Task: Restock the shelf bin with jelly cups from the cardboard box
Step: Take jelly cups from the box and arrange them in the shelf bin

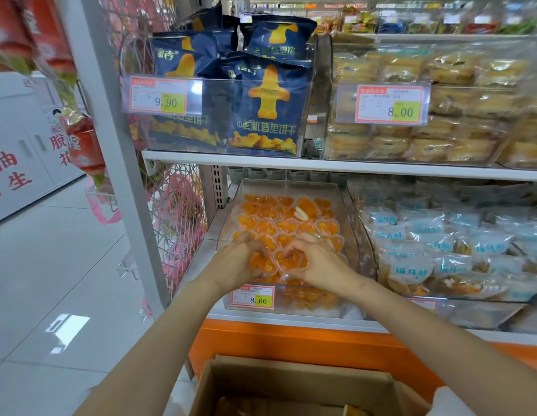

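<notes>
A clear plastic shelf bin (pixel 345 205) on the lower shelf holds several orange heart-shaped jelly cups (pixel 279 223). Both hands reach into its front part. My left hand (pixel 240 259) curls its fingers round orange jelly cups (pixel 261 264) near the bin's front left. My right hand (pixel 318 259) grips more jelly cups (pixel 292 259) right beside it, thumb and fingers bent over them. The open cardboard box (pixel 291 382) stands below at the bottom edge, with more orange cups showing inside.
A price tag reading 8.60 (pixel 253 296) hangs on the bin's front. Blue-white snack packs (pixel 441 244) fill the bin to the right. Above are blue biscuit bags (pixel 261 100) and pastry packs (pixel 426 136). A grey shelf post (pixel 123 145) stands left, beside open tiled floor.
</notes>
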`<action>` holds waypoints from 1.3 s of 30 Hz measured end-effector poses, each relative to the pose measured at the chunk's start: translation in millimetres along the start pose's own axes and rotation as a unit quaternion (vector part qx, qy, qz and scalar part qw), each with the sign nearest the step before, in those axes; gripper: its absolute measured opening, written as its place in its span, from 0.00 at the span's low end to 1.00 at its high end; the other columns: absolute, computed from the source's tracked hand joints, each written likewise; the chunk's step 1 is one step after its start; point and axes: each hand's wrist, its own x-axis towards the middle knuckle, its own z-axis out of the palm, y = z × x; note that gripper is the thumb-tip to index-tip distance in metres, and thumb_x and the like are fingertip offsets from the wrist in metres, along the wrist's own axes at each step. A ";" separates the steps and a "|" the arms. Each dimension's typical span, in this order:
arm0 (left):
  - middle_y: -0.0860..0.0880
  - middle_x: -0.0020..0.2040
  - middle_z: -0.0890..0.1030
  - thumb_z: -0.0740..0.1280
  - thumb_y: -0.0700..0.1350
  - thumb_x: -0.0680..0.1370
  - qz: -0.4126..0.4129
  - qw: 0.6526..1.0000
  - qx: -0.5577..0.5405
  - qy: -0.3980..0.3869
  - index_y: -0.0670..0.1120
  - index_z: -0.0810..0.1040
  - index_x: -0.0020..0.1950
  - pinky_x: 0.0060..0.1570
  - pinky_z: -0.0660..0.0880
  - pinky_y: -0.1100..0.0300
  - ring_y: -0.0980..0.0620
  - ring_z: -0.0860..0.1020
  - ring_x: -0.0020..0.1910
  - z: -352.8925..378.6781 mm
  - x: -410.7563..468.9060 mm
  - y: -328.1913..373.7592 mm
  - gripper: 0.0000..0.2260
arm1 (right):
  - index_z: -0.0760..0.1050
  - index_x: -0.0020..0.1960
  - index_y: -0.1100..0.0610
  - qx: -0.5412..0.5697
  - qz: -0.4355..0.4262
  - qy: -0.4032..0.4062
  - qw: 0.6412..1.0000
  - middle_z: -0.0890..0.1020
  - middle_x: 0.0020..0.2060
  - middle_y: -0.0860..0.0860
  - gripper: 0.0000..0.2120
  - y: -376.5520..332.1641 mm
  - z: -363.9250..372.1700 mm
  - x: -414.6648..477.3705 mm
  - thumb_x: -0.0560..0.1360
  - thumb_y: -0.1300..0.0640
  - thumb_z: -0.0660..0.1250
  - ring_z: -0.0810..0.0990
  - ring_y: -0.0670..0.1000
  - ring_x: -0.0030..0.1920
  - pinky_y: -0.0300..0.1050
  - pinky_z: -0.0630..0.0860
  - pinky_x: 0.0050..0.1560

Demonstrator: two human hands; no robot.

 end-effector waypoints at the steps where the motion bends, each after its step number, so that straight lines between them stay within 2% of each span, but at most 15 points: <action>1: 0.48 0.58 0.71 0.73 0.51 0.71 -0.003 1.000 0.003 -0.001 0.49 0.77 0.56 0.53 0.73 0.53 0.47 0.75 0.53 -0.1 -0.4 0.1 0.16 | 0.74 0.58 0.48 -0.006 -0.005 -0.002 1.000 0.69 0.63 0.45 0.18 0.0 0.4 -0.2 0.70 0.46 0.72 0.62 0.50 0.66 0.44 0.58 0.57; 4: 0.50 0.58 0.71 0.72 0.53 0.71 -0.007 1.000 0.025 -0.005 0.51 0.76 0.57 0.53 0.73 0.53 0.48 0.76 0.54 -1.8 -1.4 -0.7 0.16 | 0.75 0.57 0.46 -0.022 -0.010 -0.033 0.999 0.69 0.64 0.46 0.19 3.6 -2.2 4.1 0.69 0.42 0.71 0.62 0.50 0.68 0.48 0.57 0.65; 6: 0.51 0.59 0.71 0.71 0.54 0.72 -0.007 0.999 0.041 -0.007 0.53 0.76 0.58 0.51 0.72 0.57 0.48 0.75 0.56 -4.7 -1.0 -1.0 0.16 | 0.76 0.55 0.45 -0.013 -0.009 -0.005 1.000 0.71 0.64 0.47 0.18 10.9 -9.7 16.5 0.68 0.40 0.71 0.65 0.51 0.68 0.53 0.58 0.69; 9: 0.52 0.62 0.72 0.70 0.55 0.73 -0.008 0.999 0.048 0.009 0.53 0.75 0.58 0.45 0.66 0.61 0.50 0.74 0.58 -8.7 1.0 -3.0 0.16 | 0.76 0.59 0.51 -0.013 0.027 0.126 0.992 0.77 0.59 0.53 0.19 20.4 -30.2 44.4 0.72 0.45 0.71 0.73 0.55 0.63 0.48 0.68 0.61; 10: 0.52 0.62 0.72 0.70 0.54 0.73 -0.009 0.999 0.044 0.019 0.53 0.75 0.58 0.44 0.66 0.61 0.50 0.74 0.58 -9.9 1.6 -4.2 0.16 | 0.74 0.63 0.53 -0.030 0.051 0.145 0.988 0.78 0.59 0.54 0.20 22.4 -36.3 53.2 0.73 0.47 0.69 0.74 0.56 0.61 0.46 0.71 0.57; 12: 0.50 0.62 0.72 0.69 0.53 0.74 -0.010 0.999 0.022 0.039 0.51 0.76 0.58 0.45 0.68 0.61 0.50 0.75 0.57 -13.0 2.5 -7.0 0.15 | 0.71 0.66 0.57 -0.085 0.106 0.121 0.983 0.78 0.59 0.56 0.23 26.1 -42.1 69.2 0.76 0.45 0.65 0.77 0.56 0.59 0.44 0.72 0.53; 15: 0.49 0.60 0.73 0.69 0.50 0.75 -0.025 0.997 -0.017 0.075 0.49 0.77 0.56 0.50 0.74 0.56 0.49 0.78 0.52 -20.1 3.4 -11.2 0.12 | 0.72 0.62 0.58 -0.153 0.140 0.065 0.976 0.77 0.58 0.57 0.26 31.6 -35.2 86.5 0.76 0.38 0.60 0.77 0.57 0.57 0.44 0.71 0.48; 18: 0.47 0.57 0.75 0.68 0.47 0.75 -0.038 0.989 -0.076 0.119 0.46 0.78 0.54 0.46 0.74 0.58 0.52 0.77 0.44 -26.3 4.4 -13.2 0.09 | 0.74 0.56 0.57 -0.152 0.128 0.072 0.978 0.78 0.54 0.56 0.20 32.3 -28.1 93.5 0.78 0.41 0.59 0.77 0.55 0.53 0.43 0.70 0.45; 22: 0.48 0.55 0.78 0.68 0.43 0.76 -0.062 0.972 -0.169 0.152 0.43 0.78 0.54 0.38 0.70 0.67 0.54 0.76 0.43 -30.9 6.4 -13.6 0.09 | 0.73 0.58 0.55 -0.122 0.070 0.118 0.983 0.80 0.51 0.53 0.19 19.1 -28.5 87.2 0.77 0.40 0.60 0.79 0.55 0.52 0.43 0.72 0.44; 24: 0.48 0.53 0.79 0.68 0.42 0.76 -0.079 0.960 -0.215 0.161 0.42 0.77 0.55 0.42 0.73 0.61 0.50 0.78 0.46 -32.1 7.3 -14.8 0.09 | 0.73 0.62 0.52 -0.059 -0.011 0.128 0.990 0.80 0.53 0.52 0.21 11.0 -27.8 78.0 0.75 0.40 0.64 0.79 0.54 0.53 0.46 0.75 0.49; 26: 0.47 0.52 0.79 0.70 0.41 0.74 -0.090 0.950 -0.254 0.160 0.42 0.75 0.57 0.45 0.75 0.58 0.48 0.79 0.47 -32.7 7.6 -15.0 0.12 | 0.72 0.62 0.49 0.002 -0.099 0.112 0.989 0.78 0.57 0.49 0.21 3.8 -25.3 66.1 0.72 0.45 0.70 0.77 0.52 0.57 0.48 0.74 0.55; 30: 0.49 0.52 0.77 0.72 0.39 0.72 -0.079 0.936 -0.325 0.112 0.44 0.71 0.61 0.42 0.75 0.68 0.55 0.76 0.43 -36.2 3.4 -5.4 0.20 | 0.75 0.60 0.46 0.061 -0.237 0.103 0.964 0.76 0.57 0.46 0.20 5.0 -11.4 53.9 0.69 0.53 0.74 0.73 0.49 0.59 0.50 0.69 0.62; 33: 0.48 0.54 0.78 0.73 0.39 0.71 -0.052 0.926 -0.368 0.071 0.44 0.73 0.62 0.51 0.75 0.63 0.52 0.77 0.52 -36.2 0.4 1.4 0.21 | 0.76 0.59 0.47 0.119 -0.248 0.103 0.956 0.75 0.57 0.48 0.20 4.0 -6.2 45.0 0.69 0.58 0.74 0.73 0.47 0.60 0.45 0.72 0.61; 36: 0.50 0.53 0.78 0.74 0.40 0.70 -0.029 0.929 -0.360 0.074 0.48 0.73 0.60 0.47 0.75 0.69 0.55 0.77 0.51 -33.1 -0.5 6.1 0.20 | 0.77 0.58 0.54 0.140 -0.260 0.137 0.946 0.74 0.56 0.51 0.18 0.3 -2.9 35.2 0.69 0.63 0.73 0.72 0.44 0.59 0.32 0.68 0.61; 39: 0.50 0.53 0.78 0.75 0.42 0.69 -0.026 0.929 -0.359 0.086 0.51 0.73 0.58 0.53 0.76 0.60 0.52 0.77 0.53 -29.2 0.7 8.5 0.20 | 0.76 0.57 0.55 0.141 -0.242 0.151 0.948 0.72 0.54 0.50 0.19 -0.7 -0.4 29.8 0.68 0.66 0.73 0.72 0.46 0.57 0.31 0.68 0.58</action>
